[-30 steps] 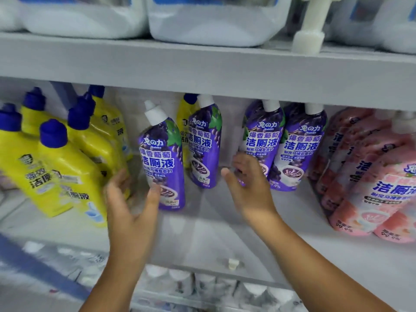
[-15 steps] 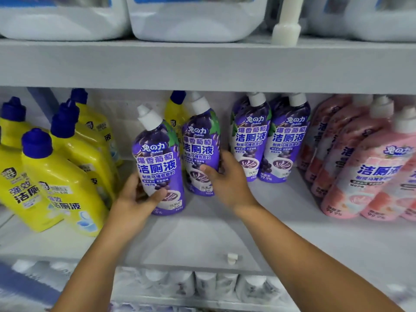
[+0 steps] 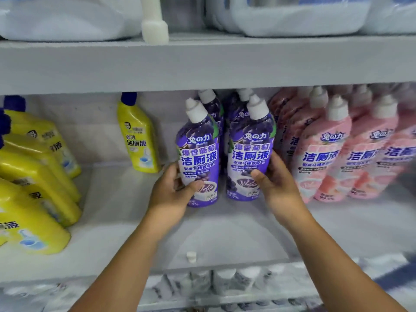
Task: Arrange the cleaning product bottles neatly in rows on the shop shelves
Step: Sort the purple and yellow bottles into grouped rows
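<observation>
Left grip (image 3: 171, 190) holds left purple bottle (image 3: 199, 158) | right grip (image 3: 275, 179) holds right purple bottle (image 3: 248, 152) | bottles side by side

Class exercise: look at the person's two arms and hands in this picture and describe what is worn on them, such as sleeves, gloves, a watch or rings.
Both forearms are bare up to the picture's lower edge: no sleeve shows on either. The left hand and the right hand wear no gloves. No watch, bracelet or band shows at either wrist, and no ring is visible on the fingers that can be seen. The picture is somewhat blurred, so a very thin ring could go unnoticed.
</observation>
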`<state>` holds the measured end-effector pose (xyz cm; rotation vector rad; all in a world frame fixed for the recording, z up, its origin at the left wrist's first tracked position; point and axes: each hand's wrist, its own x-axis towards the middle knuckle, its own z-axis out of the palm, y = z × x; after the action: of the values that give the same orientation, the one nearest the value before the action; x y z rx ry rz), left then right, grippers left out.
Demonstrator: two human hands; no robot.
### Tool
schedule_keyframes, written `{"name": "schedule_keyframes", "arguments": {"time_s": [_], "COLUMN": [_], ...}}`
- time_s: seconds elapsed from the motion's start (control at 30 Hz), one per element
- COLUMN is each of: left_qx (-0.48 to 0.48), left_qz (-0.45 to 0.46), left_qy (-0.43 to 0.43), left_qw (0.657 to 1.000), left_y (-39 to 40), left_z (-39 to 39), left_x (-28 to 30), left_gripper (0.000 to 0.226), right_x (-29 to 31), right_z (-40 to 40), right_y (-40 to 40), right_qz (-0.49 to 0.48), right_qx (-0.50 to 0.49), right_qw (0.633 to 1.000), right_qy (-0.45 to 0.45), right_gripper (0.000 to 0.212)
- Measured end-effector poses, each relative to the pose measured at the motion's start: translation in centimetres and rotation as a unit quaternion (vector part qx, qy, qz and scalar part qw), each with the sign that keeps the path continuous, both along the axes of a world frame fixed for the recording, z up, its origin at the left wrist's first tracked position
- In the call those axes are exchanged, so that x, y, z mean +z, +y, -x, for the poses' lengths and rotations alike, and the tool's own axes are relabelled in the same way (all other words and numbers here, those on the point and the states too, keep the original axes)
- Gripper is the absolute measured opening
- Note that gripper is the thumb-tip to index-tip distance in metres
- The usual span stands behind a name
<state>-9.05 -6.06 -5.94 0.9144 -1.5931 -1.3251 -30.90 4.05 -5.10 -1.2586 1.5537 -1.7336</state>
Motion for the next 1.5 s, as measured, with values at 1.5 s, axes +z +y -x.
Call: {"name": "schedule_keyframes", "arguments": {"time_s": [1.5], "left_qx": [0.083], "left_qz": [-0.036], "left_qy": [0.029], "left_qw": [0.995], "left_y": [-1.2], "left_z": [3.0], "left_x": [-2.6], "left_gripper": [0.041], "right_x": [-2.7], "right_z": [-1.1], "right_y": [-2.0], "right_qz": [-0.008], "right_qx": [-0.134], "right_qw": [0.991], "right_qy": [-0.031], "right_gripper": [0.033]}}
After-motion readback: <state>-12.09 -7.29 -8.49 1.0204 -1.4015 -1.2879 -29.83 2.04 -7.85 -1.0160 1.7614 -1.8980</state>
